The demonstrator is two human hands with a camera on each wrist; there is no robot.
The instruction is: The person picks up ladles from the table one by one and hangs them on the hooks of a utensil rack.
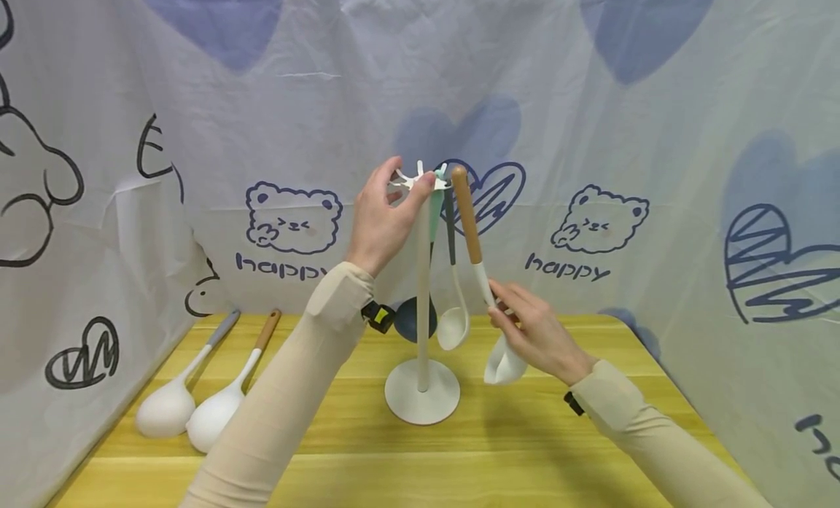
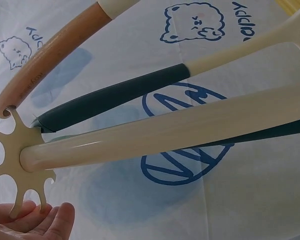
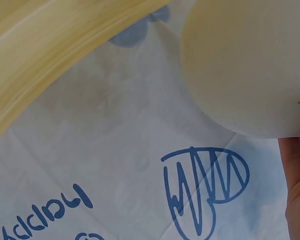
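Observation:
A cream utensil stand (image 1: 423,297) with a ring of hooks on top stands upright on its round base. My left hand (image 1: 387,220) grips the hooked top (image 2: 12,150) between thumb and fingers. My right hand (image 1: 541,333) pinches the white neck of a kitchen utensil with a wooden handle (image 1: 467,213) and a broad, rounded head (image 3: 250,65). The handle's end meets a hook in the left wrist view. Behind the post hang a cream ladle (image 1: 453,327) with a dark handle (image 2: 115,95) and a dark ladle (image 1: 410,320) with a mint-green handle.
Two white ladles lie on the left of the wooden table (image 1: 367,464), one with a grey handle (image 1: 224,327), one with a brown handle (image 1: 267,329). A printed white cloth (image 1: 420,78) hangs behind and at both sides.

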